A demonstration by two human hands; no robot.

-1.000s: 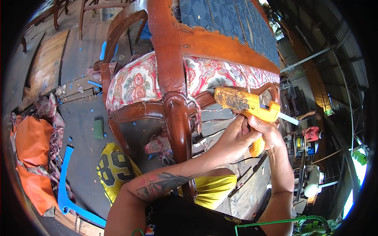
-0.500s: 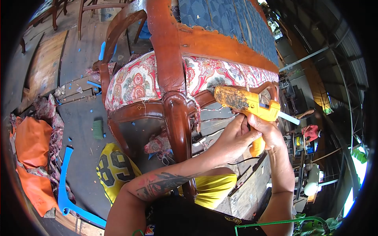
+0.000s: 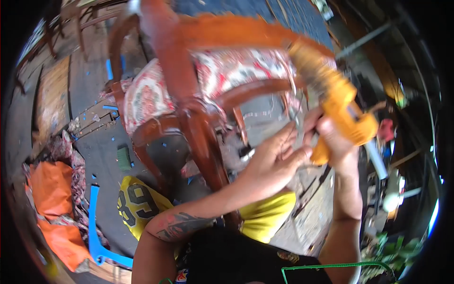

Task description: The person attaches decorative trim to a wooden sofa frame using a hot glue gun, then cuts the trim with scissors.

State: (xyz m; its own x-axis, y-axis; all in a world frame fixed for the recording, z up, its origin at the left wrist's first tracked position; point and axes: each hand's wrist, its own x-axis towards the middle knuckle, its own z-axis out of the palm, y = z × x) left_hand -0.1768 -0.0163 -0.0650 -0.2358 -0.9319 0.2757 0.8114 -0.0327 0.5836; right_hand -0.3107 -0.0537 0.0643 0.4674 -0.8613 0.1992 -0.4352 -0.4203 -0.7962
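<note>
My right hand (image 3: 336, 135) grips the handle of a yellow glue gun (image 3: 347, 102), its dark, dirty nozzle end pointing up and left. A whitish glue stick (image 3: 377, 158) sticks out of its back. My left hand (image 3: 276, 163) is just left of the gun's handle, fingers bent together around a thin greyish thing I cannot make out. Beyond both hands stands a wooden chair (image 3: 196, 128) with a floral seat cover (image 3: 236, 71) and blue patterned fabric (image 3: 227, 7) on its back. The nozzle overlaps the chair's back rail in this blurred view.
Orange material (image 3: 52, 189) lies on the floor at left, beside a blue curved strip (image 3: 94, 227). A green block (image 3: 124, 158) and blue scraps are scattered nearby. Yellow cloth marked 89 (image 3: 139, 203) shows at my leg. Other chairs (image 3: 90, 23) stand at upper left.
The glue gun has moved right in view, away from the seat edge, and tilted more steeply. My left hand has come slightly away from its handle. The whole view has shifted and blurred.
</note>
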